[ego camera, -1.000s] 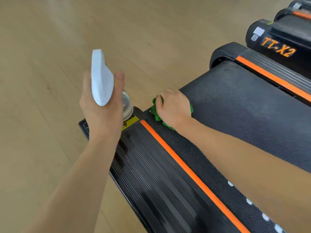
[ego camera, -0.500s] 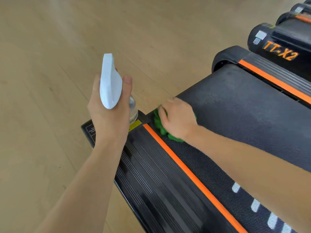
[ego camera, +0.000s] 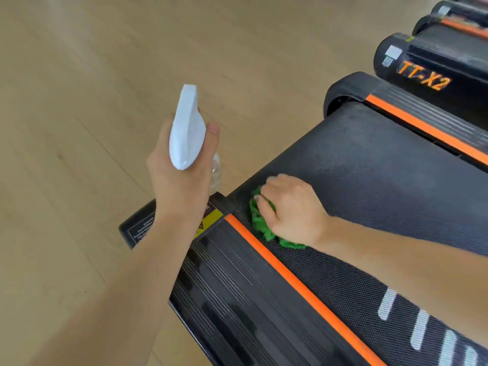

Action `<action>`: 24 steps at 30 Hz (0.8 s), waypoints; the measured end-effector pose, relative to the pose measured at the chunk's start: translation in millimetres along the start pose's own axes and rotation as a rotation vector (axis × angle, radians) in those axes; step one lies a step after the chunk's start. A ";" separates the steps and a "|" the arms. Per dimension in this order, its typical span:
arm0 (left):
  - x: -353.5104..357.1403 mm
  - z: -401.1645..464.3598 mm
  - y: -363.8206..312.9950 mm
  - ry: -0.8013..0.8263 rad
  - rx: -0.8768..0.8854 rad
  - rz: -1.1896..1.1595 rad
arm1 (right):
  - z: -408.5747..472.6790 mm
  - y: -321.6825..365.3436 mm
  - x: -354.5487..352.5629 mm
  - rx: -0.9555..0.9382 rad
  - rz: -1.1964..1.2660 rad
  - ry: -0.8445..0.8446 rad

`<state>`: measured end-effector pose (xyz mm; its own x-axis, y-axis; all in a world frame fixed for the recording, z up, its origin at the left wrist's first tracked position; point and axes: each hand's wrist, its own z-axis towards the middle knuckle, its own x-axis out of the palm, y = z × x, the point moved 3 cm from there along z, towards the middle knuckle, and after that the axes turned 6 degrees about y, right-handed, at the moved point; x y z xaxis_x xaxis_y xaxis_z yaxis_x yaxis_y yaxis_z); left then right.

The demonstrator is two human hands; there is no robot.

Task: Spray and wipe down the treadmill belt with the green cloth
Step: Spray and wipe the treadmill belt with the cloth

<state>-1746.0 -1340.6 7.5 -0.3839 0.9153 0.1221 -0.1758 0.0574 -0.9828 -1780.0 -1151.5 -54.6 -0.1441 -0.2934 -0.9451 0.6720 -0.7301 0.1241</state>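
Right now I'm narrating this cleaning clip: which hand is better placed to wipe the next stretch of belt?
The right hand. It grips the green cloth, pressed on the treadmill belt beside the orange stripe. The left hand holds the spray bottle off the belt's edge.

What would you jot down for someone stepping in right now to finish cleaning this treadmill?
Left hand: grips the spray bottle, held up over the floor beside the treadmill's rear corner, not aimed at the belt.
Right hand: fingers curled round the bunched green cloth, pressing it on the belt at its rear end, next to the orange stripe.
Done: wiping is under way at that corner; whether the belt is wet cannot be told.
Left: probably spray again if needed, then wipe across the rest of the belt and toward the white markings.
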 end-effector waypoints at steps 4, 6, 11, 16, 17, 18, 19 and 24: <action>9.6 31.2 21.9 0.068 -0.017 0.071 | 71.7 -54.3 14.0 0.495 -0.083 0.038; 12.9 32.7 36.6 0.120 -0.008 0.131 | 79.2 -55.7 18.4 0.578 -0.105 0.018; 17.3 42.1 59.2 0.194 0.127 0.545 | 19.1 -15.3 4.0 0.503 -0.027 0.001; 25.5 42.1 65.9 0.322 0.230 0.771 | -45.7 14.2 -18.9 0.335 -0.070 0.048; 26.3 40.6 66.6 0.367 0.253 0.804 | -44.4 12.8 -19.4 0.302 -0.078 0.035; 27.9 38.8 66.7 0.418 0.277 0.821 | -40.1 8.4 -17.0 0.276 -0.090 0.020; 29.4 37.1 66.7 0.465 0.296 0.823 | -33.4 0.7 -14.5 0.270 -0.111 0.004; 31.4 36.9 65.2 0.535 0.342 0.804 | 26.8 -91.8 -4.0 0.675 -0.153 -0.125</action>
<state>-1803.0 -1322.8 -47.6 -0.0620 0.6956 -0.7157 -0.3266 -0.6918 -0.6440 -1860.6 -1099.9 -54.1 -0.3109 -0.1958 -0.9301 0.0456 -0.9805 0.1912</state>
